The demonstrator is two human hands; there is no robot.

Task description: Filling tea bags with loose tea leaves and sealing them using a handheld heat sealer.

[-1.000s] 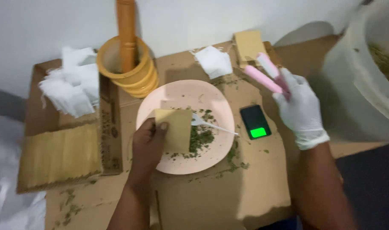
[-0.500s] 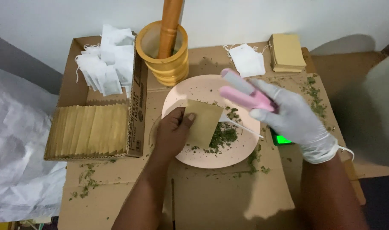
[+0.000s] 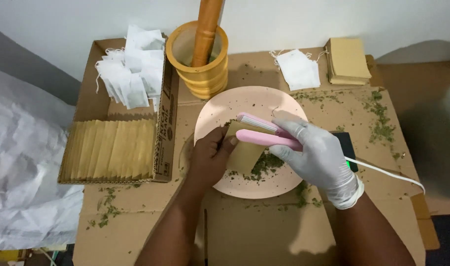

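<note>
Head view: the gloved right hand (image 3: 319, 156) has brought its gripped pink sealer (image 3: 264, 132) down onto the tan sachet (image 3: 244, 150) pinched by the left hand (image 3: 211, 156).

Bare cardboard (image 3: 244, 226) lay open in front of the pink plate (image 3: 220, 106), while the wooden mortar (image 3: 198, 59) behind and the packet box (image 3: 163, 123) to its left hemmed it in.

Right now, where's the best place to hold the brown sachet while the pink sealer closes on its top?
Probably the lower left edge, from the left, as the left hand does now. The sachet stands tilted over the plate, its top edge between the sealer arms; the right hand comes from the right.
</note>
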